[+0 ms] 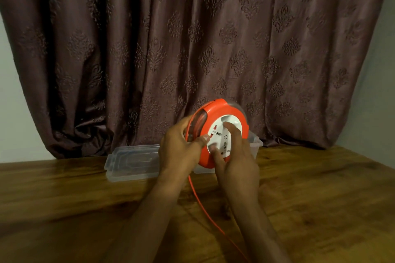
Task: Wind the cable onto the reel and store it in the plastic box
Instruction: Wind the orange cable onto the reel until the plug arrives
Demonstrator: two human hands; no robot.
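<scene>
An orange cable reel with a white socket face is held upright above the wooden table. My left hand grips its left edge, thumb lying on the white face. My right hand rests on the white face with its fingers spread over it. An orange cable runs from the reel's left side down between my forearms toward the lower edge of the view. The clear plastic box stands behind the reel, mostly hidden by it and my right hand.
A clear plastic lid lies flat on the table left of the reel. The wooden table ends at a dark patterned curtain hanging close behind the box.
</scene>
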